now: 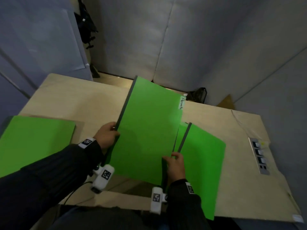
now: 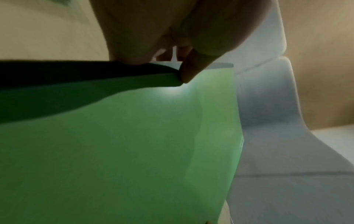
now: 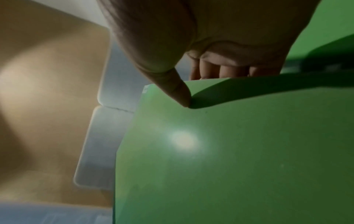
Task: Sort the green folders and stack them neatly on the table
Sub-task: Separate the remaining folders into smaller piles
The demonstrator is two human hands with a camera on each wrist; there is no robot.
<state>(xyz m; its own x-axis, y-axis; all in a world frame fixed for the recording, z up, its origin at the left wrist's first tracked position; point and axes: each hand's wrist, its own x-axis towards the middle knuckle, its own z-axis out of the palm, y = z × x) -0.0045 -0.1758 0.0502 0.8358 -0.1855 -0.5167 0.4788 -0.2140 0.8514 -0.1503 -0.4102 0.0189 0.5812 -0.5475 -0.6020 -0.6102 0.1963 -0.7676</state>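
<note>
Your left hand [image 1: 106, 136] grips the spine of the green folder labelled "Permits" [image 1: 149, 130], raised above the desk [image 1: 79, 100]; your right hand [image 1: 176, 166] pinches a second green folder [image 1: 204, 163] beside it.

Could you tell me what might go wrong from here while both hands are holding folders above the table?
The left hand pinches only the spine edge of the labelled folder, which is tilted in the air; it might slip or swing open.
The right hand holds another folder that overlaps the first, so the two could catch on each other.
Placed askew, either could leave the stack at the table's left edge untidy.
</note>
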